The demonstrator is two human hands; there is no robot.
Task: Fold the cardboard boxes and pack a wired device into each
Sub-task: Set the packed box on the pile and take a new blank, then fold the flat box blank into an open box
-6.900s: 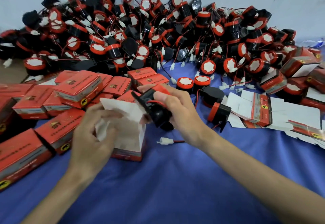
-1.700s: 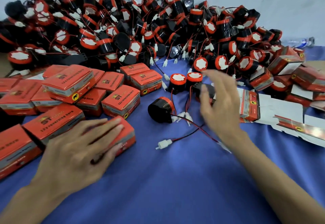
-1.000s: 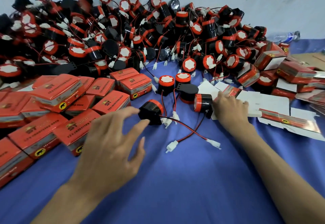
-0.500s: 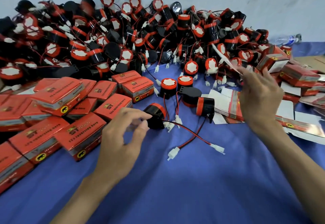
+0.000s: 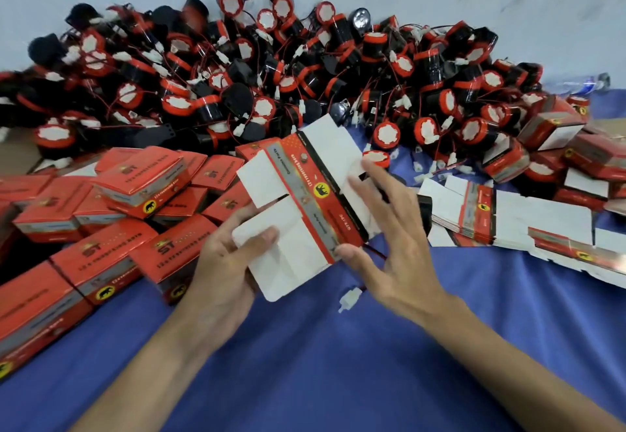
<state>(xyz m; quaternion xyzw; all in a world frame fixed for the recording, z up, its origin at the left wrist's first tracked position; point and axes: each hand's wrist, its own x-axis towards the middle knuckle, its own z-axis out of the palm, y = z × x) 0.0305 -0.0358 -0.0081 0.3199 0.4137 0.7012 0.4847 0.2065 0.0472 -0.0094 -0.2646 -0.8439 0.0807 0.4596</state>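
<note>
The flat blank [image 5: 305,201] hangs above the bench [image 5: 338,364]. The left hand [image 5: 220,262] pinches a white flap, and the right hand [image 5: 396,238], fingers spread, touches its other edge. Squeezed askew, it could crease. The connector [image 5: 350,297] beneath may snag. Boxes [image 5: 135,187] crowd the left and spare blanks [image 5: 481,214] the right, so working room lies nearer the person.

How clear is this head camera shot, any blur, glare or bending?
Head view: wide-angle bend stretches the packed boxes at the left edge; the right hand has motion-smeared fingers; small print on the flat box in the left hand is too soft to read; light is even, with only faint shadows on the blue cloth and no strong glare.
</note>
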